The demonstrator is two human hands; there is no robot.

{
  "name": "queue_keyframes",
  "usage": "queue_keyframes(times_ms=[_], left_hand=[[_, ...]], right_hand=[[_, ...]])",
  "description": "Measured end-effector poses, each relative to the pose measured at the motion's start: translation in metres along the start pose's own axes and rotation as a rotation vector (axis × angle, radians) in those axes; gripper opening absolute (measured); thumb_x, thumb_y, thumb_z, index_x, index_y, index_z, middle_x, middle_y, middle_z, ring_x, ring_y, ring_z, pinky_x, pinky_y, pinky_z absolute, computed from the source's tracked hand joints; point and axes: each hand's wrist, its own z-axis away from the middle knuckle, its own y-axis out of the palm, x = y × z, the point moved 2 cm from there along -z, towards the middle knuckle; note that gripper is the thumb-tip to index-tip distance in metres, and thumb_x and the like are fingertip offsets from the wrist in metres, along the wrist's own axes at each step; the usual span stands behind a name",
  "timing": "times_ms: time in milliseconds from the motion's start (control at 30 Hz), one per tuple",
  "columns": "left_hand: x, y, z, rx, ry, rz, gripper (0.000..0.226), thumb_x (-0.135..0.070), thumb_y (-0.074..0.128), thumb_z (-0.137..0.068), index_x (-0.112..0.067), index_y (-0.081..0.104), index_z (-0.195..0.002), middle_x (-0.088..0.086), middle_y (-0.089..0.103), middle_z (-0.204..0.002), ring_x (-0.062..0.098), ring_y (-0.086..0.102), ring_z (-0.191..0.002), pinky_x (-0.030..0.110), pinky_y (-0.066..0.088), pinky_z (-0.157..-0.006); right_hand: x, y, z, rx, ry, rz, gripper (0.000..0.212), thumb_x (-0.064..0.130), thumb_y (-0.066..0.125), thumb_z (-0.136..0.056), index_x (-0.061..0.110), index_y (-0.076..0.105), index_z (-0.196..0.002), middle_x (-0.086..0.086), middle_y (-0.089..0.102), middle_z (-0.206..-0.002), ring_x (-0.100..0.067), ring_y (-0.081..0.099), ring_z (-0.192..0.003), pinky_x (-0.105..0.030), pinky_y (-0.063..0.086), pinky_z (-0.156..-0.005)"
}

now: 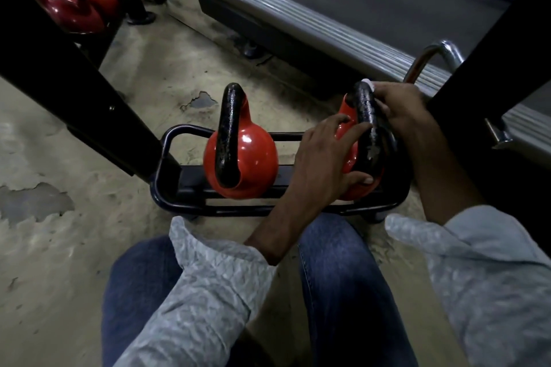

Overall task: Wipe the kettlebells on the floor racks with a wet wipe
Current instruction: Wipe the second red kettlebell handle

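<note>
The right hand (399, 107) curls round the handle of the right kettlebell (369, 128) at centre right, hiding all but a white corner of the wipe (368, 84), the left hand (322, 164) lies spread on its red body, and dark posts (74, 68) hem the rack (167, 140).

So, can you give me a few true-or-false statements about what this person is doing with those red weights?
1. Two weights sit on the near rack: the left kettlebell and the right kettlebell. True.
2. The right hand holds a white wipe against the right kettlebell's handle. True.
3. The left hand lifts the left kettlebell. False: it rests on the right kettlebell's red body; nothing touches the left one.
4. The handles are red. False: they are black.
5. More red kettlebells stand at the far left. True.
</note>
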Motion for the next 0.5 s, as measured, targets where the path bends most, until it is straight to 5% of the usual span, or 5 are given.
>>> queue_keyframes(times_ms=[67, 200, 333, 500], left_hand=[[0.000, 0.000, -0.001, 0.001, -0.006, -0.002, 0.096, -0.052, 0.089, -0.058, -0.029, 0.052, -0.144, 0.009, 0.046, -0.148, 0.027, 0.045, -0.132, 0.043, 0.037, -0.106], [0.000, 0.000, -0.001, 0.004, -0.010, 0.000, 0.095, -0.053, 0.089, -0.059, -0.031, 0.052, -0.144, 0.008, 0.045, -0.148, 0.026, 0.044, -0.133, 0.043, 0.037, -0.107], [0.001, -0.001, -0.002, 0.018, -0.015, 0.001, 0.094, -0.053, 0.088, -0.061, -0.032, 0.050, -0.145, 0.007, 0.044, -0.149, 0.025, 0.044, -0.134, 0.042, 0.036, -0.108], [0.001, -0.001, 0.002, 0.025, -0.024, 0.003, 0.095, -0.054, 0.086, -0.065, -0.031, 0.046, -0.148, 0.008, 0.044, -0.149, 0.025, 0.044, -0.134, 0.041, 0.037, -0.107]], right_hand=[[-0.001, 0.001, -0.001, -0.019, 0.030, 0.040, 0.032, 0.010, 0.083, -0.076, -0.007, 0.075, -0.102, -0.019, 0.077, -0.092, -0.029, 0.076, -0.091, -0.041, 0.061, -0.087], [0.016, -0.002, 0.009, -0.052, -0.272, 0.397, 0.017, 0.004, 0.070, -0.087, 0.001, 0.076, -0.103, 0.006, 0.073, -0.064, -0.001, 0.065, -0.058, -0.013, 0.052, -0.060], [0.046, 0.014, 0.012, 0.099, -0.428, 0.759, 0.019, 0.012, 0.078, -0.081, 0.012, 0.079, -0.101, -0.008, 0.075, -0.089, -0.010, 0.065, -0.075, -0.023, 0.052, -0.073], [0.080, 0.061, -0.018, 0.337, -0.298, 1.547, 0.021, 0.033, 0.089, -0.061, 0.029, 0.081, -0.080, 0.005, 0.076, -0.082, -0.016, 0.071, -0.081, -0.040, 0.060, -0.084]])
